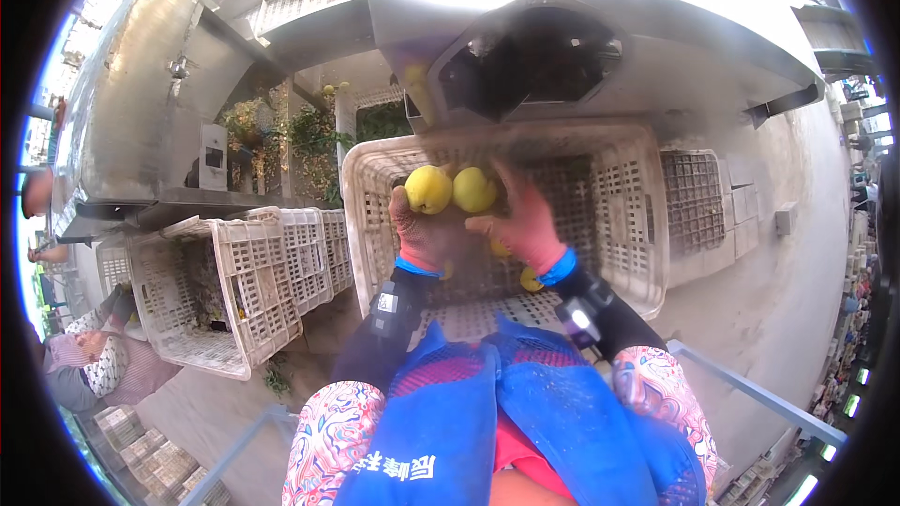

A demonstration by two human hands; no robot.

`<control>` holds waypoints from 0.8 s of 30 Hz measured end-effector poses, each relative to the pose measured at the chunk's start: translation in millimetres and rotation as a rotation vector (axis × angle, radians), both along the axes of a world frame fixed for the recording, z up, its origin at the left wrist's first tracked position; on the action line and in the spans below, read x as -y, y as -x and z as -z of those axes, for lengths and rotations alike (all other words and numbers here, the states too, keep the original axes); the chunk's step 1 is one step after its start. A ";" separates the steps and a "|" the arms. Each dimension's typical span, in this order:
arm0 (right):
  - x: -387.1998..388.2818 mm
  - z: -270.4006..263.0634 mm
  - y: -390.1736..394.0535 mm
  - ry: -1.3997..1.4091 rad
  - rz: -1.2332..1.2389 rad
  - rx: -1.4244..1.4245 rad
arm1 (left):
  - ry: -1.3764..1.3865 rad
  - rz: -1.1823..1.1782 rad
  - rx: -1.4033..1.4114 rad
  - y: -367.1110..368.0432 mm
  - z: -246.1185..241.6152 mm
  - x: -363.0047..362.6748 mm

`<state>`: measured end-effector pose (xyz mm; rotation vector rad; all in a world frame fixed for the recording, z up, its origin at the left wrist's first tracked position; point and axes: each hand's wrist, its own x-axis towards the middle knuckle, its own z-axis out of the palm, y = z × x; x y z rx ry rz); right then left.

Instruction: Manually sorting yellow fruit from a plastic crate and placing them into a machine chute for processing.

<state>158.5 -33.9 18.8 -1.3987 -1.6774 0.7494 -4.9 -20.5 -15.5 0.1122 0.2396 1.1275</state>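
Note:
A large pale plastic crate [647, 225] with slotted walls lies before me. Above it, my left hand [416, 235] in a coral glove is against a yellow apple-like fruit [428, 190], its fingers curled at the fruit's left side. Beside that one is a second, greener fruit [474, 190]; what supports it is hidden. My right hand [529, 225], also gloved, is spread just right of this second fruit, with its thumb below it and a gap at the fingers. Lower in the crate, a yellow fruit [531, 280] shows under my right wrist, and others are partly covered by my hands.
A metal machine housing with a dark opening [527, 60] stands beyond the crate. Slotted crates [256, 288] line the left side, where another person [98, 358] is at work. A dark-bottomed crate [692, 197] stands at right. Blue-grey metal bars [759, 390] flank me.

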 end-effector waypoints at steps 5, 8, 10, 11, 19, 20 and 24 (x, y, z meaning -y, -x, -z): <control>7.5 -26.4 19.3 -0.013 0.065 0.147 | -0.139 -0.023 0.056 -2.0 3.3 11.5; 4.3 -37.8 11.2 -0.168 0.022 0.213 | -0.155 -0.047 0.067 -9.6 -24.5 10.4; -2.4 -66.7 12.3 -0.193 0.058 0.082 | -0.122 -0.068 0.040 -13.5 -45.4 9.9; -5.1 -76.8 14.3 -0.203 0.074 0.016 | -0.165 -0.097 -0.007 -13.4 -49.1 6.3; -44.8 -66.6 4.2 -0.403 0.278 0.184 | -0.180 -0.020 0.075 -1.3 -38.3 -21.8; -53.6 -67.1 0.8 -0.426 0.298 0.210 | -0.185 0.031 0.210 -2.5 -36.9 -21.6; -86.0 -51.1 0.9 -0.407 0.326 0.375 | -0.010 -0.050 0.061 8.2 -35.1 -18.7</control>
